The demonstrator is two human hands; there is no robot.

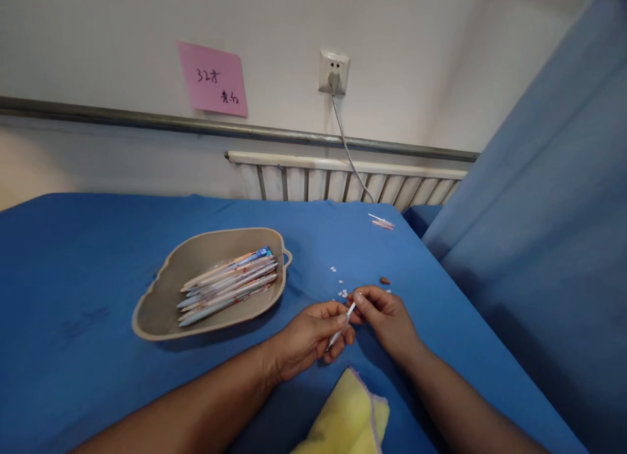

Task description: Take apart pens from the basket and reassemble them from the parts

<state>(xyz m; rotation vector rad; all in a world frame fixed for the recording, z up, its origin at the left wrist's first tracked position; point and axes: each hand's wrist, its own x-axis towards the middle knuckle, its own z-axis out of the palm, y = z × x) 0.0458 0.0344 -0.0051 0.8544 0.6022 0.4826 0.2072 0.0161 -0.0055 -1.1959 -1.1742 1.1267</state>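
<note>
Near the middle of the blue-covered table, my left hand [313, 336] is closed around a slim white pen-like stick [337, 336], with its thumb on top. My right hand [382, 313] pinches the upper end of the same stick between thumb and fingers. The stick slants from lower left to upper right. Several small white pieces [343, 293] lie just beyond the fingertips, and a small brown-red item [385, 281] rests behind my right hand. To the left, a grey-beige tray [161, 310] holds several pens [230, 284] lying side by side.
A yellow cloth [347, 418] lies at the near edge. Thin pinkish sticks [382, 223] are at the table's far right. Behind stand a radiator [318, 179], a metal rail [274, 132], and a socket [334, 72] with a plugged-in cable. A blue curtain [548, 199] hangs at right.
</note>
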